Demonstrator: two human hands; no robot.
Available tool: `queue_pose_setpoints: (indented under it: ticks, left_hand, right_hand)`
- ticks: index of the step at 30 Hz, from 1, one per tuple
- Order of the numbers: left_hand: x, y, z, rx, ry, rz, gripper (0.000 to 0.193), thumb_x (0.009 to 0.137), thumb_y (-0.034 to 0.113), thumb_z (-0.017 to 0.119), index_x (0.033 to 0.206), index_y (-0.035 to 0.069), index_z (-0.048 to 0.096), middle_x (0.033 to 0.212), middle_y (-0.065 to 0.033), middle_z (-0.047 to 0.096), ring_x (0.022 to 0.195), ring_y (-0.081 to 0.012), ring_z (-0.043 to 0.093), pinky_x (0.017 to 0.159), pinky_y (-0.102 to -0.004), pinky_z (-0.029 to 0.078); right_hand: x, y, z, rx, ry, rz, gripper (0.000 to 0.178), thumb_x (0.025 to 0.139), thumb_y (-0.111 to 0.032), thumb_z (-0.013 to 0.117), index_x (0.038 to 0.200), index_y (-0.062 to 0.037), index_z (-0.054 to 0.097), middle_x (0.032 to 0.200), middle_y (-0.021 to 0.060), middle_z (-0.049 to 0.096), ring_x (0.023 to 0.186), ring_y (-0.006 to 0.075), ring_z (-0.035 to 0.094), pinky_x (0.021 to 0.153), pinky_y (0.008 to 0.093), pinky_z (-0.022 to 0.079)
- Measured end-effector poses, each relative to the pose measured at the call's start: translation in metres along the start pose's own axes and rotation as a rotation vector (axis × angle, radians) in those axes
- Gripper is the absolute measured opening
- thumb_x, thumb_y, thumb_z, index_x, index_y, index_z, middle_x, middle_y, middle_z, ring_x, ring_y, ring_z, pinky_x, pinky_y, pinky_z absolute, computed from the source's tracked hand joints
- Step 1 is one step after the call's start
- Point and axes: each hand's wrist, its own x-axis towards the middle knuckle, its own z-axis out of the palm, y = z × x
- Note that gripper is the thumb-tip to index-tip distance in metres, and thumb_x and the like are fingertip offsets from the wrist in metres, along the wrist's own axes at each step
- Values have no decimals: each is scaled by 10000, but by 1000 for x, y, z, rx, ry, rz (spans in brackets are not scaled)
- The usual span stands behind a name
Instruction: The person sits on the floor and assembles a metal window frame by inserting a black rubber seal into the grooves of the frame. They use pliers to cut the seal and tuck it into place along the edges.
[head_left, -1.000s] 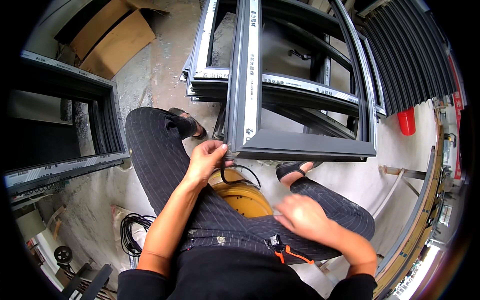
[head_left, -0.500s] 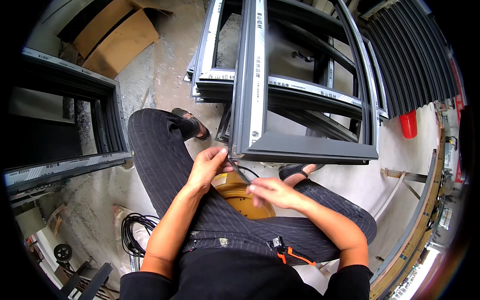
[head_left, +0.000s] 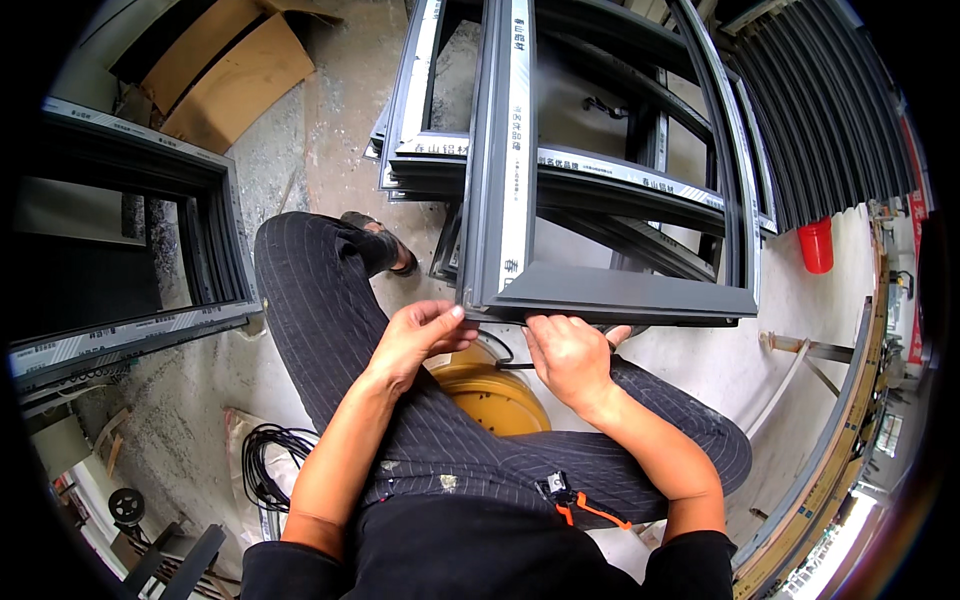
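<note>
Two hands [left point(head_left: 412, 345), right point(head_left: 572, 362)] at the near edge of your frame point(head_left: 620, 290), a black strip point(head_left: 515, 366) between them.
Your left grip is narrow at the frame's near-left corner, your right curled against its underside beside the strip; whether either holds the strip, you cannot tell from this angle. The frame lies over a stack point(head_left: 430, 180) of others, its near edge overhanging your legs, so hard pressure there could tip or shift it. A loose strip could slip or twist if your fingers lose it, and the orange pliers point(head_left: 580, 510) on your lap could slide if your thigh moves. White film point(head_left: 517, 150) on the frame carries dark printed characters, repeated along the stack.
</note>
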Motion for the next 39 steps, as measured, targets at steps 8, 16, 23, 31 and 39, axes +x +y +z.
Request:
queue_pose_setpoints:
  ticks: [8,16,23,31,39]
  left_hand:
    - [9,-26,15,163,154,250,185,968,131,575,983,-51,605,861,-81,665,767,-122,642,715,-247,524]
    - [3,-27,5,80,55,268,213,955,68,567,1114,-72,590,983,-108,674,877,-148,652,821,-272,528]
    - [5,-33,7,111,107,276,190,952,74,576,1081,-63,598,958,-104,679,850,-145,655,802,-269,533]
    - [0,-18,12,-15,63,112,236,952,195,608,1034,-26,611,903,-94,682,807,-138,651,786,-262,526]
    - [8,-28,19,77,157,226,229,960,207,600,985,-20,607,848,-81,669,723,-119,609,692,-244,490]
  right_hand:
    - [-3,0,7,-9,10,30,99,781,-100,688,835,-67,612,662,75,578,604,250,602,560,350,498]
    - [-1,-9,-1,426,27,144,163,822,-135,684,934,-26,637,774,129,657,697,296,651,618,387,517]
    - [4,-8,4,130,148,-212,355,722,-69,695,1075,-53,667,642,24,523,568,187,548,493,306,471]
    - [-2,13,9,-140,126,-253,363,675,-101,643,1033,-45,671,631,-4,483,562,139,518,471,263,442]
    - [-6,16,17,-145,126,-209,256,679,-103,626,931,-82,670,649,-5,515,548,135,534,455,262,446]
